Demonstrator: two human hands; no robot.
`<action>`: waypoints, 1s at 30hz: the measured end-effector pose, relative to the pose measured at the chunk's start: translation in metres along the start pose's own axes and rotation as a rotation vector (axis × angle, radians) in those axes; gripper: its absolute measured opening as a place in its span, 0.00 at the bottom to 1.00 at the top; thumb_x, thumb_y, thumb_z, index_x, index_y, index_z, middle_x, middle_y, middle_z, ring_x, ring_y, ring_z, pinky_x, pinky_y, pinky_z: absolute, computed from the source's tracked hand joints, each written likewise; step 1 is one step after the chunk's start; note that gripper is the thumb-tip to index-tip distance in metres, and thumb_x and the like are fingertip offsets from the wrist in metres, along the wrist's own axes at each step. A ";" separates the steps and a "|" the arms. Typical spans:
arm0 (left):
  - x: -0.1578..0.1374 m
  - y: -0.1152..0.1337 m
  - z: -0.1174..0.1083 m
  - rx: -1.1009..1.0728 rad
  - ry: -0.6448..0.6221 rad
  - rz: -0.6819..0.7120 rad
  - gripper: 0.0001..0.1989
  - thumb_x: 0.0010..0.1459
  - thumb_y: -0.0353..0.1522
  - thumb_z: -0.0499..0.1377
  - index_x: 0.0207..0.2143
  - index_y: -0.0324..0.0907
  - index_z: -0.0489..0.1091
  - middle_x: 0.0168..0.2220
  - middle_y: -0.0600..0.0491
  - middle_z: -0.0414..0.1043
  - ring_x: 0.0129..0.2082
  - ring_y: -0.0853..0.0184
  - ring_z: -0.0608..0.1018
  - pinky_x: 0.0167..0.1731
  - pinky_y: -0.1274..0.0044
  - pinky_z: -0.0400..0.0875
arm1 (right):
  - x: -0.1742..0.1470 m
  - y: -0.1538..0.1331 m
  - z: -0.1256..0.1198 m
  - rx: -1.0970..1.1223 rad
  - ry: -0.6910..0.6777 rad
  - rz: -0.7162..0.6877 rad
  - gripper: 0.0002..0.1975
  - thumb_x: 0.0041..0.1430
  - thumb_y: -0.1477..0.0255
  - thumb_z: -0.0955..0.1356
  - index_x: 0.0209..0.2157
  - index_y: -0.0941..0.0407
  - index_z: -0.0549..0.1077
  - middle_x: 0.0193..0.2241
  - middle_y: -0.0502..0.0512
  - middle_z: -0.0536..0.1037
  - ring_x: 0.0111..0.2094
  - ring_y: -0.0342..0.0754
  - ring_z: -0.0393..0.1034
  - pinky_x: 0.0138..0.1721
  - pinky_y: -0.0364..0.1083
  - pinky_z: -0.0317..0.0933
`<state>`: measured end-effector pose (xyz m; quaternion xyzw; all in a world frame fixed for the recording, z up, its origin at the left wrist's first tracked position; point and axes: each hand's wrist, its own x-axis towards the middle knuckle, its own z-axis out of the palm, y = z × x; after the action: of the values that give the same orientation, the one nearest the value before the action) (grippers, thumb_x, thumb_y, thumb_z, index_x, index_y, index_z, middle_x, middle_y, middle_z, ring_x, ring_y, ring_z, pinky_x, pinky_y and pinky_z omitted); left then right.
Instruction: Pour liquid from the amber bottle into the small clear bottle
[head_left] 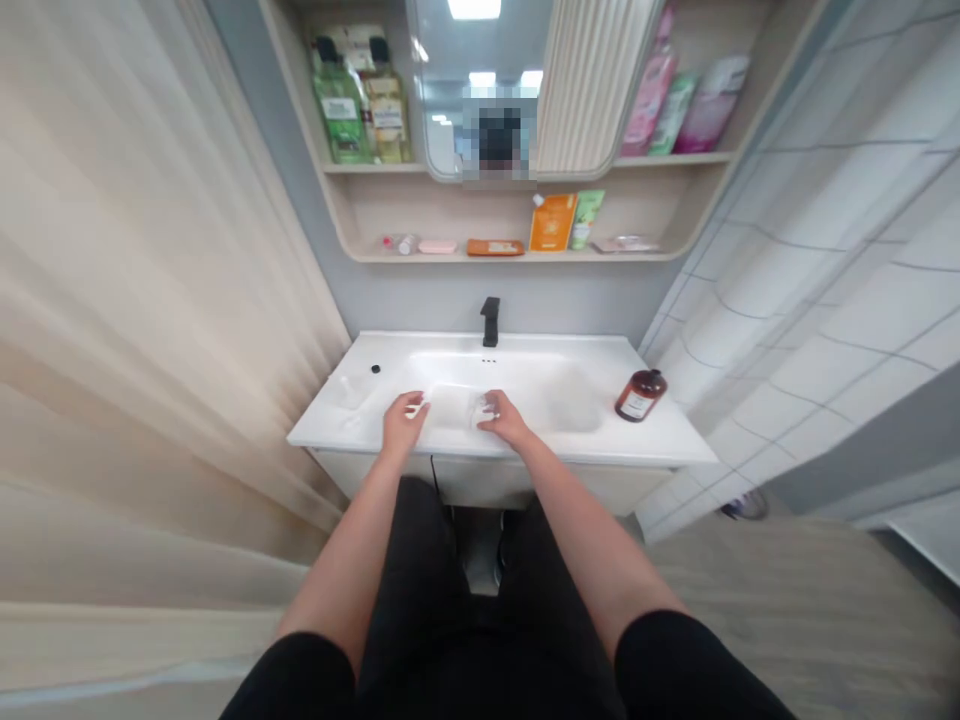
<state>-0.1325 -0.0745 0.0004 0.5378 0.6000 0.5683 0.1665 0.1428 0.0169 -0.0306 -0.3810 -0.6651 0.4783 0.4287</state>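
Over the front of the white sink (574, 395), my right hand (506, 418) has its fingers curled around a small see-through container (480, 408). Its exact kind is hard to make out against the white basin. My left hand (403, 422) hovers at the basin's front left, fingers curved and apart from the thumb, with nothing plain to see between them. A small black cap (376, 369) lies on the counter behind and left of that hand. Also on the left counter is a faint clear object (349, 392), possibly a bottle.
A black faucet (490, 322) rises behind the basin. A brown bottle (640, 395) with a white label stands on the right counter. Above, a mirror cabinet's shelf (420, 258) carries an orange pouch (553, 223), tubes and small packs. A beige curtain (187, 300) hangs close on the left.
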 end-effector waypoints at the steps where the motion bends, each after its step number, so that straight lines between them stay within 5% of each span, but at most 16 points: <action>1: -0.005 -0.004 -0.023 0.093 0.111 -0.024 0.14 0.66 0.42 0.63 0.48 0.46 0.79 0.48 0.44 0.82 0.48 0.54 0.83 0.53 0.61 0.78 | 0.001 0.001 0.000 0.017 0.006 0.012 0.35 0.38 0.63 0.81 0.49 0.48 0.70 0.49 0.53 0.78 0.45 0.55 0.76 0.50 0.58 0.74; 5: -0.015 -0.024 -0.111 0.520 0.312 -0.035 0.15 0.64 0.41 0.62 0.48 0.44 0.78 0.50 0.39 0.80 0.57 0.45 0.79 0.65 0.53 0.69 | 0.004 0.006 0.000 0.079 0.012 0.031 0.37 0.39 0.61 0.82 0.51 0.47 0.70 0.49 0.54 0.78 0.40 0.53 0.76 0.48 0.59 0.76; 7: -0.009 -0.034 -0.138 0.644 0.261 -0.082 0.17 0.61 0.42 0.64 0.48 0.43 0.78 0.51 0.37 0.80 0.58 0.41 0.78 0.65 0.51 0.68 | 0.003 0.007 0.001 0.109 0.015 0.030 0.38 0.40 0.61 0.83 0.52 0.46 0.70 0.50 0.55 0.78 0.38 0.53 0.77 0.48 0.61 0.77; 10: 0.004 -0.044 -0.149 0.681 0.077 -0.184 0.15 0.53 0.41 0.68 0.42 0.45 0.79 0.43 0.39 0.83 0.52 0.40 0.81 0.60 0.53 0.73 | 0.002 0.006 0.001 0.131 0.023 0.023 0.39 0.39 0.62 0.84 0.53 0.47 0.71 0.51 0.56 0.78 0.37 0.53 0.77 0.49 0.61 0.78; 16: 0.014 -0.008 -0.100 0.410 0.018 -0.105 0.15 0.56 0.44 0.68 0.42 0.47 0.81 0.37 0.48 0.83 0.40 0.50 0.84 0.49 0.61 0.78 | -0.002 0.000 0.000 0.086 0.008 -0.002 0.39 0.36 0.63 0.85 0.51 0.46 0.73 0.50 0.53 0.78 0.36 0.50 0.75 0.48 0.58 0.76; 20: 0.019 0.055 -0.045 0.186 -0.285 0.100 0.22 0.60 0.45 0.68 0.54 0.49 0.79 0.40 0.52 0.82 0.33 0.59 0.84 0.40 0.69 0.76 | -0.004 -0.003 -0.001 0.064 -0.002 -0.008 0.40 0.38 0.62 0.84 0.54 0.46 0.73 0.52 0.51 0.77 0.36 0.48 0.75 0.49 0.55 0.75; 24: 0.037 0.102 -0.012 0.274 -0.355 0.281 0.12 0.63 0.41 0.68 0.46 0.48 0.82 0.33 0.53 0.80 0.32 0.59 0.81 0.39 0.69 0.74 | -0.003 -0.004 0.001 0.043 0.006 -0.018 0.41 0.38 0.63 0.84 0.56 0.47 0.73 0.52 0.50 0.77 0.33 0.45 0.72 0.46 0.53 0.74; 30: 0.063 0.122 0.008 0.387 -0.440 0.410 0.10 0.64 0.38 0.68 0.45 0.47 0.85 0.37 0.49 0.82 0.36 0.56 0.81 0.46 0.67 0.75 | -0.003 -0.007 0.000 0.033 0.004 -0.051 0.40 0.37 0.64 0.84 0.55 0.47 0.74 0.53 0.50 0.78 0.34 0.45 0.71 0.44 0.51 0.73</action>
<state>-0.0929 -0.0454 0.1286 0.7781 0.5260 0.3362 0.0696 0.1428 0.0122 -0.0246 -0.3579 -0.6657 0.4772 0.4483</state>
